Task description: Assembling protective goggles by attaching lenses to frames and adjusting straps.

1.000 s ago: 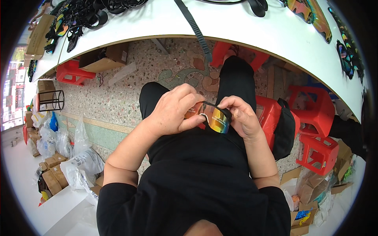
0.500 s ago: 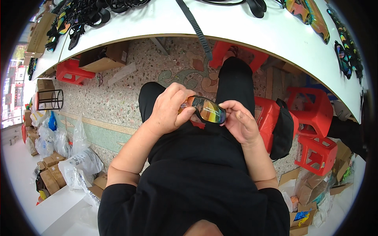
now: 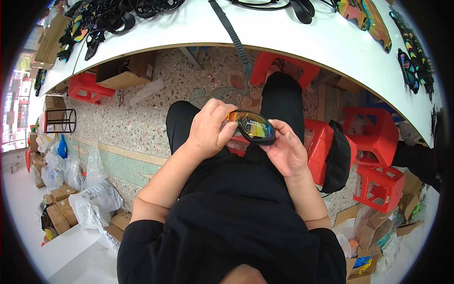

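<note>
A pair of black-framed goggles (image 3: 256,127) with an orange-green mirrored lens is held above my lap, between both hands. My left hand (image 3: 208,130) grips one end, thumb in front and fingers bent over the top; that end is largely covered. At the other end, my right hand (image 3: 288,150) has its thumb and fingers closed on the frame's edge, the palm turned up. Pale print shows on the lens. On the white table (image 3: 189,26) ahead lies a dark ribbed strap (image 3: 231,32), its end hanging over the edge.
Black straps and goggles (image 3: 101,21) are piled at the table's far left. Mirrored lenses (image 3: 366,21) and more goggles (image 3: 410,71) lie at right. Red stools (image 3: 373,135), a black bag (image 3: 338,158), cardboard boxes (image 3: 125,71) and plastic bags (image 3: 97,199) stand around me.
The goggles have tilted, so the lens faces up more and its lower black rim shows. My right hand has shifted slightly down and left with them; my left hand keeps its grip.
</note>
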Demonstrator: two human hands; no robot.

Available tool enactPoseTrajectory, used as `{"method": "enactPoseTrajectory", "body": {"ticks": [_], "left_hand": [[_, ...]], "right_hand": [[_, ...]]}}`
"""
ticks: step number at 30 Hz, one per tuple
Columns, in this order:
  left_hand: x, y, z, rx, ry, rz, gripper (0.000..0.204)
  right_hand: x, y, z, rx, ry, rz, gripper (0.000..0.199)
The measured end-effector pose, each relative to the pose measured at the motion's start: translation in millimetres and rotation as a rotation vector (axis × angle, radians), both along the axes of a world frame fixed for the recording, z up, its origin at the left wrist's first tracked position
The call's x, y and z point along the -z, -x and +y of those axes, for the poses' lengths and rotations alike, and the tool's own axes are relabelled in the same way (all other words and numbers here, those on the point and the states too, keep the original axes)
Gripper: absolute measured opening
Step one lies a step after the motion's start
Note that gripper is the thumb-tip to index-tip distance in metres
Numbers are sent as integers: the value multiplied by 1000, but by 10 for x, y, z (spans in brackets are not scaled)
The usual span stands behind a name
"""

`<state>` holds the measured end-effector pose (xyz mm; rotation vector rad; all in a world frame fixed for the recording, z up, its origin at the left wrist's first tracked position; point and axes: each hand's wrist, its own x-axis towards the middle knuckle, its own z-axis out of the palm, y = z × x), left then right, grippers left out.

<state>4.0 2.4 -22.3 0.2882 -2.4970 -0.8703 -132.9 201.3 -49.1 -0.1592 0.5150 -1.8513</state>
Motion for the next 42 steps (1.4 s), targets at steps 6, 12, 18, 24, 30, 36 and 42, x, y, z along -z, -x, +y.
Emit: {"method": "enactPoseTrajectory", "body": {"ticks": [6, 12, 18, 24, 30, 36, 42], "left_hand": [[96, -19, 82, -93, 68, 41, 39], [206, -3, 134, -172, 170, 65, 42], [288, 33, 232, -248, 262, 57, 44], [324, 42, 259, -287, 282, 50, 47], [334, 129, 291, -388, 290, 31, 50], [338, 195, 328, -425, 314, -29, 49], [184, 202, 346, -382, 265, -36, 49]], "right_hand": [[-47, -12, -5, 59, -55, 175, 50], [-29, -106, -55, 99, -116, 181, 67], [-102, -81, -67, 118, -146, 116, 73], [-132, -203, -120, 143, -182, 249, 83], [-198, -347, -218, 155, -110, 258, 93], [-203, -465, -253, 145, -198, 353, 96], [-220, -434, -171, 140, -226, 295, 80]]}}
